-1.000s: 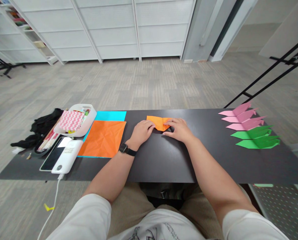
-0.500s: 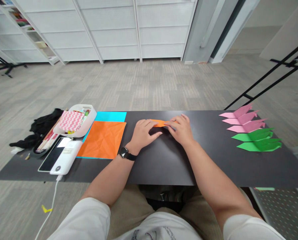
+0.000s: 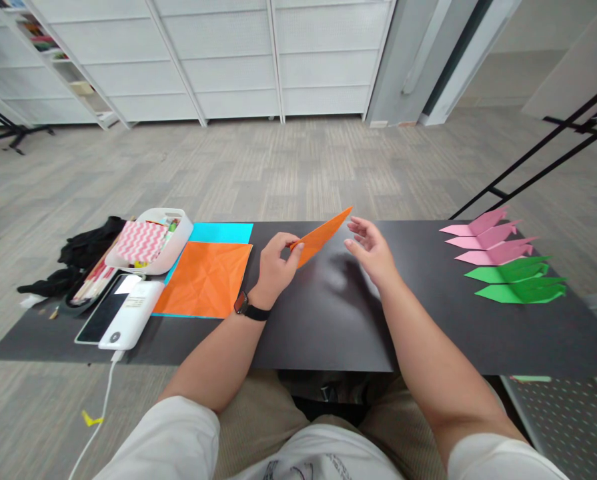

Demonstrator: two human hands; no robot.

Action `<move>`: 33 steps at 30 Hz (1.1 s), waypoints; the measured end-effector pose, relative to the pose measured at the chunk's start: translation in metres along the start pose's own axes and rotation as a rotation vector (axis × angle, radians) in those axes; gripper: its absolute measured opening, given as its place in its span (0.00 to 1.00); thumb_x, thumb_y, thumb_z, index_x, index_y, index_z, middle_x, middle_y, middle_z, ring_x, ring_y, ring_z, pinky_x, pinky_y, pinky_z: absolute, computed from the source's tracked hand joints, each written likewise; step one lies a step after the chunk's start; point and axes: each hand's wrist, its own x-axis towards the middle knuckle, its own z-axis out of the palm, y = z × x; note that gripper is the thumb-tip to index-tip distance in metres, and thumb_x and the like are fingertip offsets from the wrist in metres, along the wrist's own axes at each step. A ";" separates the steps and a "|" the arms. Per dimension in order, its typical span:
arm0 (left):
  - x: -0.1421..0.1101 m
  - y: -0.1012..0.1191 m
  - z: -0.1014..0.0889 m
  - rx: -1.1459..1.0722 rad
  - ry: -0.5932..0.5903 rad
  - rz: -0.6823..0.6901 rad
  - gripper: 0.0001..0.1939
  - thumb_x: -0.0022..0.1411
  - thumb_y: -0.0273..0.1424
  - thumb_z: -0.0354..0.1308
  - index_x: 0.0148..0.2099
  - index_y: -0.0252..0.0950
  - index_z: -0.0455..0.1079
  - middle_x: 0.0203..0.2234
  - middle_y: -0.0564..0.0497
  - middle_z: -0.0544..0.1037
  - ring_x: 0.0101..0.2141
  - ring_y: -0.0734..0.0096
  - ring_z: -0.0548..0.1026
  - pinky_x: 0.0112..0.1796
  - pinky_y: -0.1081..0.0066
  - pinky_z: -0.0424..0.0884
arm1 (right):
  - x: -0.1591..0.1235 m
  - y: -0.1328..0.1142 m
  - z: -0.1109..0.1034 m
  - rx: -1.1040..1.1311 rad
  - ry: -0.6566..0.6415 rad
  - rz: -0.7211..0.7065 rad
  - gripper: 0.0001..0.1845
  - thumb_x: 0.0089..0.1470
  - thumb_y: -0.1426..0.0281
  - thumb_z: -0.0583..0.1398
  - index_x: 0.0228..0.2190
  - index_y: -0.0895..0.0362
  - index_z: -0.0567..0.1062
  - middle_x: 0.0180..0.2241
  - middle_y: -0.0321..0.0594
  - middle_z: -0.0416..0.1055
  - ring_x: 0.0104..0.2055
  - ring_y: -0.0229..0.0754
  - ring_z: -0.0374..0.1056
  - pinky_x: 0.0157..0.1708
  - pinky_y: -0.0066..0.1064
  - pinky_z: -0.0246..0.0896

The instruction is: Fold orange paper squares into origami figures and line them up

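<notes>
Between the thumb and fingers of my left hand [image 3: 278, 260] is a folded piece of orange paper [image 3: 325, 233], raised off the dark table and slanting up to the right into a point. My right hand [image 3: 371, 248] is off the paper, just right of its tip, with the fingers apart and nothing in them. Left of my left hand lies a creased orange paper sheet [image 3: 208, 277], on top of cyan paper [image 3: 223, 233]. Folded pink paper birds [image 3: 488, 243] and green paper birds [image 3: 518, 280] stand in a row on the right.
On the table's left end are a white basket [image 3: 181, 237] with a pink zigzag-patterned item, a dark tray [image 3: 81, 303] of pens, a phone [image 3: 101, 320] and a white power bank [image 3: 133, 317] with a cable. Black cloth [image 3: 88, 243] lies behind. A black metal frame [image 3: 528, 157] rises beyond the right end.
My right hand has let go of the orange paper and moved slightly right. My left hand has lifted and tilted the paper, which now shows a broad face.
</notes>
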 end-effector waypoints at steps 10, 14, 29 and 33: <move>-0.003 -0.013 0.020 -0.430 -0.384 -0.265 0.12 0.72 0.42 0.62 0.45 0.38 0.70 0.39 0.49 0.81 0.40 0.67 0.80 0.43 0.67 0.79 | -0.004 0.007 0.009 0.231 -0.167 0.211 0.30 0.53 0.37 0.67 0.28 0.51 0.73 0.30 0.36 0.74 0.34 0.43 0.69 0.36 0.35 0.68; -0.003 -0.006 0.016 -0.158 -0.232 -0.086 0.10 0.72 0.29 0.57 0.53 0.39 0.72 0.50 0.44 0.81 0.50 0.62 0.80 0.55 0.58 0.78 | 0.000 0.018 0.004 0.072 -0.259 0.256 0.31 0.53 0.38 0.66 0.25 0.52 0.70 0.25 0.33 0.70 0.28 0.40 0.63 0.29 0.32 0.58; -0.013 -0.010 0.022 0.265 -0.698 0.193 0.19 0.77 0.37 0.55 0.66 0.44 0.71 0.67 0.45 0.75 0.69 0.57 0.70 0.74 0.42 0.51 | 0.002 0.038 0.002 -0.385 -0.153 0.087 0.21 0.62 0.60 0.64 0.55 0.50 0.80 0.39 0.41 0.82 0.36 0.46 0.76 0.43 0.42 0.73; -0.013 -0.014 0.017 0.372 -0.599 0.111 0.30 0.71 0.49 0.63 0.68 0.41 0.70 0.70 0.40 0.71 0.70 0.48 0.67 0.73 0.37 0.46 | 0.004 0.029 -0.006 -0.441 -0.156 -0.081 0.18 0.66 0.61 0.61 0.53 0.52 0.82 0.47 0.46 0.80 0.45 0.49 0.77 0.51 0.45 0.73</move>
